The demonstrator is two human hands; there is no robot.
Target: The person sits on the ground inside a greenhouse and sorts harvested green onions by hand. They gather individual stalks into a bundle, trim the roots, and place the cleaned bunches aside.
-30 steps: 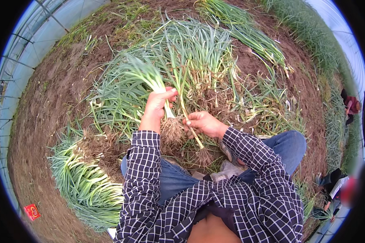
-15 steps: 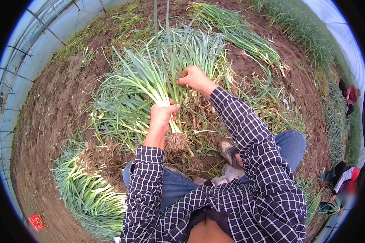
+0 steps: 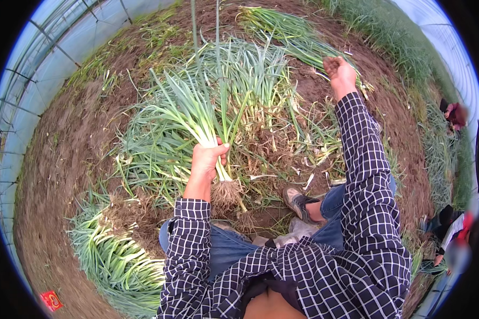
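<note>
My left hand (image 3: 210,157) is closed round a bunch of green onions (image 3: 202,125), gripping the white stems just above the roots. The leaves fan out up and left, and the brown root tuft (image 3: 226,194) hangs below my fist. Out to the right, well apart from the bunch, my right hand (image 3: 339,74) is raised with loosely curled fingers and nothing visible in them. It appears in front of another pile of green onions (image 3: 298,37). A large heap of green onions (image 3: 159,143) lies on the soil beneath and behind the held bunch.
Trimmed green onions (image 3: 117,260) lie stacked at my lower left, roots inward. Withered leaves (image 3: 319,143) litter the ground to the right. A red packet (image 3: 51,301) is at the lower left. Other people (image 3: 452,234) are at the right edge, beside growing rows (image 3: 372,32).
My right hand has left the leaves beside the bunch and swung out to the upper right. My left hand still holds the green onions in nearly the same place.
</note>
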